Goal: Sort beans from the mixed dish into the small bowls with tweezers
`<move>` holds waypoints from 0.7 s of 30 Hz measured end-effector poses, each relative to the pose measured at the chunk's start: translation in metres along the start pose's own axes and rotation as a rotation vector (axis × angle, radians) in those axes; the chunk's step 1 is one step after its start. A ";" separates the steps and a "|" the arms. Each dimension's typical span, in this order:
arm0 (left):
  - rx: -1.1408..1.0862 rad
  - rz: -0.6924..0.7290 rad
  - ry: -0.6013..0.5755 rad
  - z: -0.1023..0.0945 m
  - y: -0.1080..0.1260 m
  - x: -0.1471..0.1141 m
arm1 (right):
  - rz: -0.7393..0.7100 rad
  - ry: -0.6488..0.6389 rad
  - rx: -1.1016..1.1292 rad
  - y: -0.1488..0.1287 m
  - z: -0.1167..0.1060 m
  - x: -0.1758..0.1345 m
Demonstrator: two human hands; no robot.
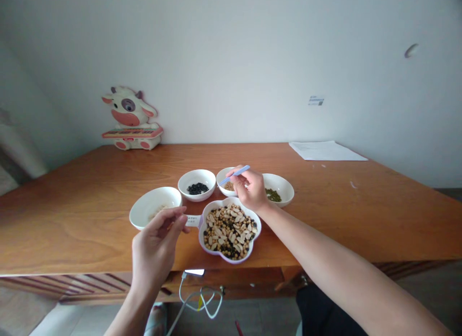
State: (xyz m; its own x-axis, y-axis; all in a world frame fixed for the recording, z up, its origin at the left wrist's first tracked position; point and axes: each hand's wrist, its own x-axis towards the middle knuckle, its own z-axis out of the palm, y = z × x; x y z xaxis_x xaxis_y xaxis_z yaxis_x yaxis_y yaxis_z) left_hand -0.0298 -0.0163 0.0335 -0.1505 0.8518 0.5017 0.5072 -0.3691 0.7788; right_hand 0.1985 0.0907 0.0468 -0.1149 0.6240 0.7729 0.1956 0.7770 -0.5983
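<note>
Our left hand (159, 242) pinches the handle (194, 221) of the flower-shaped dish (231, 261) on the table (342, 215); our right hand (250, 189) clasps a blue tool (241, 170). Four white bowls (144, 201) hold small, seemingly single-kind portions, but mixed beans and peanuts (231, 232) fill the dish, so we judge much is left.

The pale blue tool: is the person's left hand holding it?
No, the right hand grips the pale blue tool.

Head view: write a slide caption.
Right hand with a pale-blue tool by white bowls, left hand at the handle of a scalloped dish of mixed seeds.
</note>
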 end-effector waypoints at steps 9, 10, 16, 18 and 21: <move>0.003 0.138 -0.252 0.049 0.024 0.015 | 0.009 -0.010 -0.050 -0.005 -0.009 -0.005; 0.008 0.141 -0.261 0.049 0.023 0.015 | 0.004 -0.019 -0.051 -0.006 -0.009 -0.005; 0.030 0.134 -0.301 0.033 0.020 0.018 | -0.025 -0.057 -0.043 -0.008 -0.006 -0.007; 0.034 0.126 -0.325 0.021 0.022 0.019 | -0.037 -0.065 -0.038 -0.009 -0.006 -0.007; 0.030 0.112 -0.483 -0.006 0.021 0.012 | -0.063 -0.076 -0.032 -0.012 -0.005 -0.007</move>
State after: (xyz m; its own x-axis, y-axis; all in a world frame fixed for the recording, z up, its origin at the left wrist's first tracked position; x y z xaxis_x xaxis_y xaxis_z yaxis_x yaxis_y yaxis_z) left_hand -0.0262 -0.0164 0.0584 0.3131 0.8849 0.3448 0.5227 -0.4636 0.7154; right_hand 0.2021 0.0766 0.0492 -0.2015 0.5793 0.7898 0.2165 0.8128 -0.5409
